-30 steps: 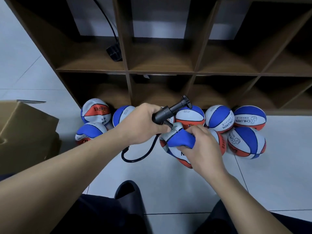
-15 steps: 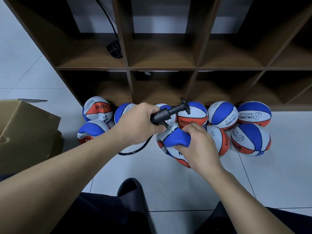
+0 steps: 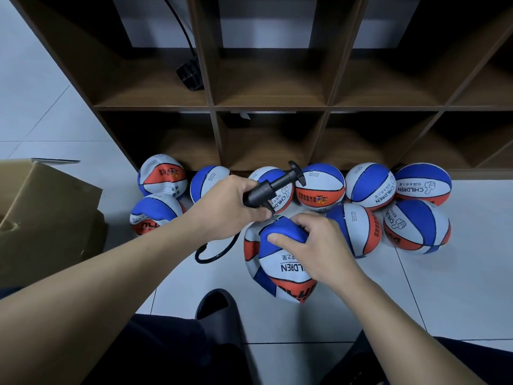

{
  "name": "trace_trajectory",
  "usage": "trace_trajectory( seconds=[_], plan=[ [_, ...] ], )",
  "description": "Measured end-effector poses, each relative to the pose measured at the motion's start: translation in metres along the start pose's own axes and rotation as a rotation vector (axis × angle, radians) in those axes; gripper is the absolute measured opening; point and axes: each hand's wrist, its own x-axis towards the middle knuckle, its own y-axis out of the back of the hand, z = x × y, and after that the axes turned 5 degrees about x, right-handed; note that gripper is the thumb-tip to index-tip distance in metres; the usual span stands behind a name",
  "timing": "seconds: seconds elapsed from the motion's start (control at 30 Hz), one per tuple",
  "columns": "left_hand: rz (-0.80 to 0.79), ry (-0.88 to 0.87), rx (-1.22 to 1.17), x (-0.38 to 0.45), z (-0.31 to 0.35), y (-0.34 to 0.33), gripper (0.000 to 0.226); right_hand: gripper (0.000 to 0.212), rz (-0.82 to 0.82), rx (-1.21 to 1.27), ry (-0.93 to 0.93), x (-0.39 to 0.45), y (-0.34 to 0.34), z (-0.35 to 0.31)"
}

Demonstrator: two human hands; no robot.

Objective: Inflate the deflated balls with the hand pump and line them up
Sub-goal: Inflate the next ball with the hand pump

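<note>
Low over a pale tiled floor [image 3: 430, 295], at the foot of a dark wooden cubby shelf [image 3: 272, 107], I am looking down at my two bare forearms reaching forward. My left hand [image 3: 224, 209] is wrapped around the barrel of a black hand pump [image 3: 266, 190], whose T-shaped handle points up and to the right toward the shelf. A black hose [image 3: 219, 251] loops down from under that hand and curls on the tiles. My right hand [image 3: 311, 245] grips the top of a limp, creased ball [image 3: 277, 262] in blue, white and orange, thumb pressed onto a blue panel and fingers curled over the far side; the word CHILDREN is printed on it upside down. The pump's lower end meets the ball's top just between my two hands, though the needle itself is hidden. Behind them, rounder balls of the same colours lie along the shelf's bottom edge: four to the right [image 3: 416, 226], two of them touching the shelf front, two more directly behind the pump, and three to the left [image 3: 162, 176]. A brown cardboard box [image 3: 47, 215] sits at the left edge of the floor. A dark slipper [image 3: 219, 307] and dark trousers show at the bottom edge. A black cable with a plug block [image 3: 190, 75] hangs into an upper cubby.
</note>
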Motion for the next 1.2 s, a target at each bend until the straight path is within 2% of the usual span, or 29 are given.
trace_trajectory(
  seconds=[0.3, 0.6, 0.77, 0.9, 1.0, 1.2],
  plan=[
    [0.016, 0.071, -0.045, -0.003, 0.002, -0.005, 0.017, 0.042, 0.109, -0.343, 0.252, 0.005, -0.003, -0.007],
    [0.007, 0.035, -0.039, -0.008, 0.007, -0.013, 0.015, 0.039, 0.123, -0.393, 0.346, 0.006, 0.0, -0.011],
    [-0.085, 0.04, -0.054, -0.007, 0.001, -0.012, 0.011, 0.041, 0.079, -0.405, 0.379, 0.007, -0.004, -0.009],
    [-0.142, 0.074, -0.028, -0.002, -0.005, 0.0, 0.012, 0.047, 0.051, -0.326, 0.305, 0.007, -0.008, 0.001],
    [-0.104, 0.066, 0.07, 0.003, -0.01, 0.003, 0.015, 0.047, 0.025, -0.299, 0.218, 0.013, -0.015, 0.009],
    [0.019, -0.003, 0.269, 0.004, -0.021, -0.005, 0.017, 0.034, -0.061, -0.273, 0.038, 0.019, -0.042, 0.05]
  ],
)
